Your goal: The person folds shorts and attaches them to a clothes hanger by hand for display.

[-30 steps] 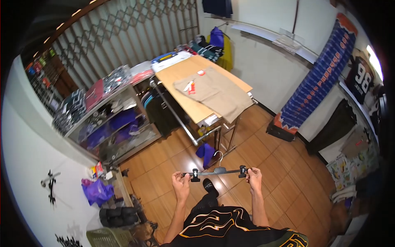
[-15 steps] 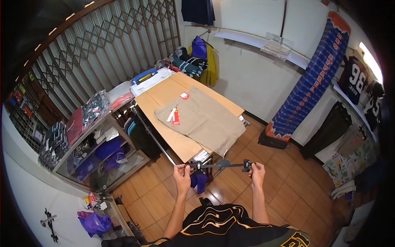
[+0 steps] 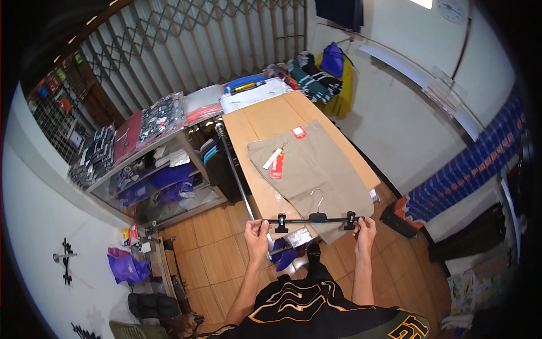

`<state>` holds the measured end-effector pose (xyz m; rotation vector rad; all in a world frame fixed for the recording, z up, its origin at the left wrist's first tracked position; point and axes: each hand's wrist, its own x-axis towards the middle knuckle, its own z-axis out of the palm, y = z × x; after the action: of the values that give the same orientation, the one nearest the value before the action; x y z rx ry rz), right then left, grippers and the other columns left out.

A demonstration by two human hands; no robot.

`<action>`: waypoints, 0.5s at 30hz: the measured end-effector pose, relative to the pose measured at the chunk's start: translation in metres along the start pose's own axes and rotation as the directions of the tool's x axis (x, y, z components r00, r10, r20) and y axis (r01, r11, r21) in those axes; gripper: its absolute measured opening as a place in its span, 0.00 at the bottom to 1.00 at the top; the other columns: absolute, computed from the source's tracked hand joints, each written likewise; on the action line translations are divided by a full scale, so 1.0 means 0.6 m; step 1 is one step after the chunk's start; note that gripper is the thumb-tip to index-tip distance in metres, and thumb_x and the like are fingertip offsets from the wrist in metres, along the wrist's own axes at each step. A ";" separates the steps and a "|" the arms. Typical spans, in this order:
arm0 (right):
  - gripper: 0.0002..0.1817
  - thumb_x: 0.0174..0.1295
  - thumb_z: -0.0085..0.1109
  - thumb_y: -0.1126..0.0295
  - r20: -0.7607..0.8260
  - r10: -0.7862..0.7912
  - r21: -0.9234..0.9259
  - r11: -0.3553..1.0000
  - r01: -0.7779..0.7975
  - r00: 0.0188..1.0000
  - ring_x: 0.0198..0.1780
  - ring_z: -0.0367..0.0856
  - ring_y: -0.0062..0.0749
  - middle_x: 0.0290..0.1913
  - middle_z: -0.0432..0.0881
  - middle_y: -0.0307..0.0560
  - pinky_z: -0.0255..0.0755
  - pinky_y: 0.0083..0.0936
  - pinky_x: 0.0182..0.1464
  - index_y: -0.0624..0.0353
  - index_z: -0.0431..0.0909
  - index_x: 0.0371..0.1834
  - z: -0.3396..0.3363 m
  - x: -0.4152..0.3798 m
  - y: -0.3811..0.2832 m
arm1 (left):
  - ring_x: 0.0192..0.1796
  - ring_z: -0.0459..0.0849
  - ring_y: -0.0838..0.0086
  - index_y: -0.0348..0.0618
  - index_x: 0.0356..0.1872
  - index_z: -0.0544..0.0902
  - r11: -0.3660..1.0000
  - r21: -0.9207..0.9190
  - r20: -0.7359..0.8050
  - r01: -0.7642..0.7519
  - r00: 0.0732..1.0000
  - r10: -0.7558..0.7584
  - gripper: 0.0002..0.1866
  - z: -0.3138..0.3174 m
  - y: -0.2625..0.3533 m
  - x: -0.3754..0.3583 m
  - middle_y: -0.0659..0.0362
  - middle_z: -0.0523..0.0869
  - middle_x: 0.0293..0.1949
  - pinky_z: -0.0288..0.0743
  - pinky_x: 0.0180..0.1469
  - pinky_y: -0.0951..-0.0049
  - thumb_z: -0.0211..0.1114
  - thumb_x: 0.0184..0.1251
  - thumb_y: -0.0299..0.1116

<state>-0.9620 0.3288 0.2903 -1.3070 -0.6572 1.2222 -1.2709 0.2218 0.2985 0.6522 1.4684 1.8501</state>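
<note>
A black clip hanger (image 3: 333,220) with a metal hook is held level between my hands, over the near end of the table. My left hand (image 3: 257,237) is closed on its left end, and my right hand (image 3: 365,230) pinches the right end. Each end carries a black clip. Behind the hanger, folded beige trousers (image 3: 316,158) lie flat on the wooden table (image 3: 265,118). A red tag (image 3: 276,165) and a white tag (image 3: 273,159) rest on the trousers, with a red and white label (image 3: 298,133) near the far edge.
A metal rail (image 3: 234,164) runs along the table's left side. Left of it stands a glass display case (image 3: 164,175) topped with packed clothes. A tall blue wrapped column (image 3: 463,164) rises at the right. Folded clothes (image 3: 313,79) are piled beyond the table.
The view has shifted, and my hands with the hanger are nearer the table, overlapping the trousers' near end. The hanger's hook now shows above its bar.
</note>
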 end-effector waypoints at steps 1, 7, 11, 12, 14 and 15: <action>0.12 0.70 0.59 0.71 0.032 0.015 -0.016 1.000 -0.015 0.999 0.21 0.71 0.17 0.34 0.84 0.49 0.66 0.16 0.20 0.59 0.68 0.50 0.018 0.017 -0.016 | 0.38 0.85 0.77 0.38 0.45 0.73 1.000 0.002 -0.020 -0.003 1.000 0.003 0.10 0.010 0.002 0.011 0.57 0.85 0.37 0.77 0.42 0.78 0.65 0.73 0.31; 0.14 0.70 0.58 0.71 0.212 0.029 -0.028 0.999 -0.024 0.977 0.21 0.71 0.18 0.35 0.84 0.52 0.65 0.17 0.21 0.60 0.66 0.52 0.116 0.173 -0.056 | 0.40 0.86 0.75 0.35 0.46 0.72 1.000 -0.022 -0.186 -0.013 0.983 0.009 0.11 0.087 -0.003 0.095 0.55 0.85 0.38 0.78 0.43 0.77 0.63 0.74 0.30; 0.15 0.70 0.59 0.72 0.327 0.053 -0.093 0.995 -0.024 0.943 0.20 0.71 0.20 0.35 0.84 0.53 0.65 0.17 0.19 0.60 0.64 0.52 0.183 0.278 -0.076 | 0.41 0.85 0.77 0.35 0.46 0.72 1.000 0.018 -0.271 -0.007 0.962 0.011 0.12 0.134 -0.023 0.162 0.55 0.84 0.38 0.77 0.42 0.79 0.65 0.72 0.29; 0.15 0.69 0.60 0.72 0.376 0.052 -0.129 0.992 -0.004 0.925 0.20 0.72 0.20 0.35 0.84 0.52 0.65 0.17 0.19 0.60 0.64 0.52 0.202 0.305 -0.077 | 0.41 0.85 0.77 0.35 0.46 0.72 0.998 0.058 -0.287 -0.012 0.958 0.029 0.12 0.140 -0.030 0.181 0.56 0.83 0.38 0.77 0.42 0.79 0.66 0.71 0.29; 0.15 0.68 0.61 0.73 0.424 0.030 -0.154 0.987 0.040 0.905 0.20 0.72 0.20 0.34 0.84 0.51 0.65 0.17 0.18 0.60 0.65 0.50 0.240 0.359 -0.076 | 0.40 0.84 0.78 0.34 0.46 0.72 0.988 0.151 -0.307 -0.031 0.949 0.077 0.13 0.153 -0.032 0.218 0.57 0.82 0.36 0.77 0.41 0.80 0.67 0.70 0.28; 0.14 0.66 0.63 0.74 0.462 -0.006 -0.143 0.986 0.081 0.887 0.22 0.74 0.20 0.33 0.84 0.49 0.68 0.18 0.21 0.61 0.68 0.48 0.259 0.388 -0.066 | 0.40 0.84 0.79 0.33 0.46 0.72 0.983 0.179 -0.309 -0.038 0.946 0.092 0.13 0.162 -0.025 0.236 0.58 0.81 0.35 0.77 0.41 0.80 0.67 0.70 0.27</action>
<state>-1.0229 0.6046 0.3013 -1.1238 -1.1399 1.4836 -1.2875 0.3933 0.3037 0.5033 1.8499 1.9628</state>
